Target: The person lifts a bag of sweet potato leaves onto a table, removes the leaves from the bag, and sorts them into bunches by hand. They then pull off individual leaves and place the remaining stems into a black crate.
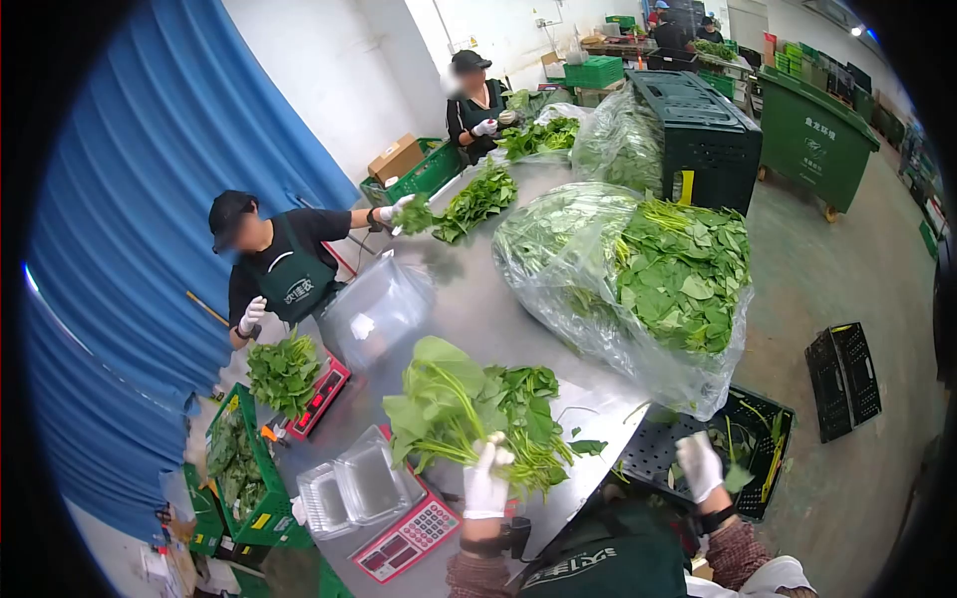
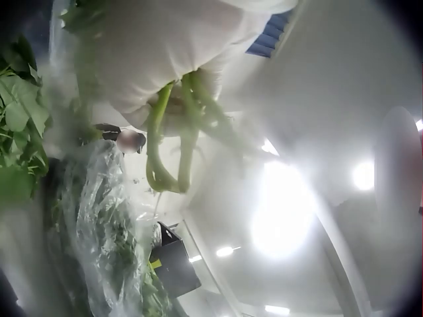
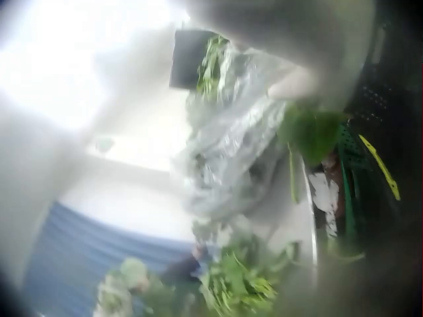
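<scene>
My left hand (image 1: 485, 480), in a white glove, grips a bunch of leafy greens (image 1: 469, 409) by the stems above the near end of the steel table (image 1: 478, 309). The left wrist view shows the green stems (image 2: 168, 145) curling out from under the glove (image 2: 165, 46). My right hand (image 1: 701, 463), also gloved, hovers past the table edge over a black crate (image 1: 658, 448). A loose green leaf (image 3: 310, 132) hangs right at its fingers (image 3: 297, 82); whether they pinch it is unclear.
A red scale (image 1: 414, 538) and clear plastic trays (image 1: 354, 488) sit left of my hand. A big plastic bag of greens (image 1: 638, 279) fills the table's right side. Two workers (image 1: 269, 259) stand opposite. Green crates (image 1: 244, 468), another black crate (image 1: 842, 379) and bins (image 1: 812, 135) surround the table.
</scene>
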A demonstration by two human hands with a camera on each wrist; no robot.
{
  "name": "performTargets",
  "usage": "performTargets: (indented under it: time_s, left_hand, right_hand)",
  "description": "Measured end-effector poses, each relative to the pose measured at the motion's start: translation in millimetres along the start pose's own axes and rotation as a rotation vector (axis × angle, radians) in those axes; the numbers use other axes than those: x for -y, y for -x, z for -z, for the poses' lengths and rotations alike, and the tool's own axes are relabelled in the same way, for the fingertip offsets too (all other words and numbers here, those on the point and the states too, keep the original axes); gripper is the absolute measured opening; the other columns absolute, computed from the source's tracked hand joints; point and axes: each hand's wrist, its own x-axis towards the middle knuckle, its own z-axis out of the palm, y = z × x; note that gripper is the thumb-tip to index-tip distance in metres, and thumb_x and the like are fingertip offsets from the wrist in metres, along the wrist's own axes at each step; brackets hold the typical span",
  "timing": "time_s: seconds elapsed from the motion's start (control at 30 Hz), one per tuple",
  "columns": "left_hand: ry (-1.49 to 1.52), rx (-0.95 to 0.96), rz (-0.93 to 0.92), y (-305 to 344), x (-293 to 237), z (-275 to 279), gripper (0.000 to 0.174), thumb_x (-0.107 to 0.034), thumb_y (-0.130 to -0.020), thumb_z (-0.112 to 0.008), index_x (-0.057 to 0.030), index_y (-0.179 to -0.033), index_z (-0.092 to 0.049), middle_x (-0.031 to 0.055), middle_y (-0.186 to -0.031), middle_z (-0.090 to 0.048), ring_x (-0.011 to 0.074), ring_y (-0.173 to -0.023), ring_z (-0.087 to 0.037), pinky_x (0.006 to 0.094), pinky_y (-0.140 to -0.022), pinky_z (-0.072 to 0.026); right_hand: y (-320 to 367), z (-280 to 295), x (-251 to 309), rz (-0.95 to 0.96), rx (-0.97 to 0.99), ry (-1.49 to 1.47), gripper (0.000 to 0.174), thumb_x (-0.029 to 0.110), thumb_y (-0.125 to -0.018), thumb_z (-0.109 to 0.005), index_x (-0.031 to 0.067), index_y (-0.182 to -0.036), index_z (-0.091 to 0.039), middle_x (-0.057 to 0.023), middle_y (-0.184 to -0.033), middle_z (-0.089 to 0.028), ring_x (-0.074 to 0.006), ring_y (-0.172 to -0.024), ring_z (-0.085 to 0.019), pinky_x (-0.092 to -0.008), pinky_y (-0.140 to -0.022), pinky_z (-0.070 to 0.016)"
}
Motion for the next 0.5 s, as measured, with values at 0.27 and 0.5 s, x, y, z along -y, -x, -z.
performTargets:
  time_s: [0.27, 0.5]
  left_hand:
    - [0.148, 0.06, 0.0, 8, -22, 16, 0.021, -0.004, -0.086, -0.054, -0.0014, -0.106, -0.056, 0.0094, -0.089, -0.061, 0.0043, -0.047, -0.036, 0.0201, -0.05, -0.0309]
    - [-0.142, -0.212, -0.259, 20, -40, 24, 0.021, -0.002, -0.084, -0.055, -0.0006, -0.105, -0.056, 0.0082, -0.081, -0.061, 0.0047, -0.045, -0.035, 0.0214, -0.045, -0.0299]
  right_hand:
    - [0, -149, -96, 0.39, 0.657, 1.353, 0.025, 0.027, -0.08, -0.058, 0.0093, -0.096, -0.066, -0.011, -0.094, -0.064, -0.0256, -0.082, -0.061, -0.0321, -0.074, -0.0479]
    - [20, -200, -172, 0.849, 0.784, 2.065, 0.081, 0.045, -0.069, -0.065, -0.0006, -0.13, -0.035, -0.0212, -0.13, -0.039, -0.032, -0.119, -0.038, -0.0459, -0.094, -0.032]
